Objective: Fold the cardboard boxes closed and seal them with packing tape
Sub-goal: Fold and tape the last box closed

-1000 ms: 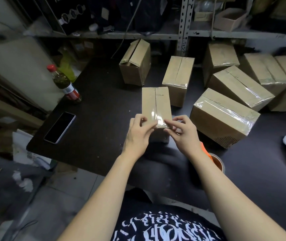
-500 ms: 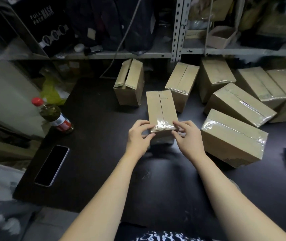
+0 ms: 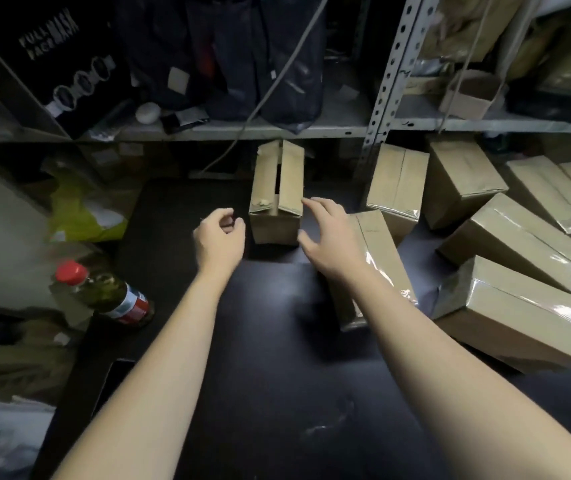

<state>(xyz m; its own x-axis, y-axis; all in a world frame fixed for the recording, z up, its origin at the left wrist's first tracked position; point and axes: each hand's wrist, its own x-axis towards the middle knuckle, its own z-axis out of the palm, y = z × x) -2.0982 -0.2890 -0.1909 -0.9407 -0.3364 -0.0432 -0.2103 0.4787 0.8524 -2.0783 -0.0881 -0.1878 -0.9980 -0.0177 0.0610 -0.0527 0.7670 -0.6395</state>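
Two bare forearms stretch out over the dark counter [image 3: 277, 358]. Near the left edge a phone [image 3: 114, 382] lies flat, partly hidden by the left arm, and a red-capped bottle [image 3: 104, 296] sits just beyond it. On the right, a taped box [image 3: 381, 244] lies under the right forearm, glossy tape down its seam. More sealed boxes [image 3: 519, 244] are heaped beside it.

Further out, the left hand [image 3: 221, 237] hovers just left of the open box [image 3: 275, 216], loosely curled and holding nothing. The right hand [image 3: 329, 240] has its fingers [image 3: 315, 204] spread apart at the box's right top corner. Whether they touch it is too close to call.

That open box stands at the far side of the counter, just below the shelf [image 3: 312, 128], its two top flaps ajar with a dark gap between them and no tape on it.

It looks light and stiff — plain corrugated card, probably easy to drag or lift with one hand. The side walls look like the best place to grip it. The loose flaps would likely give way if pulled.
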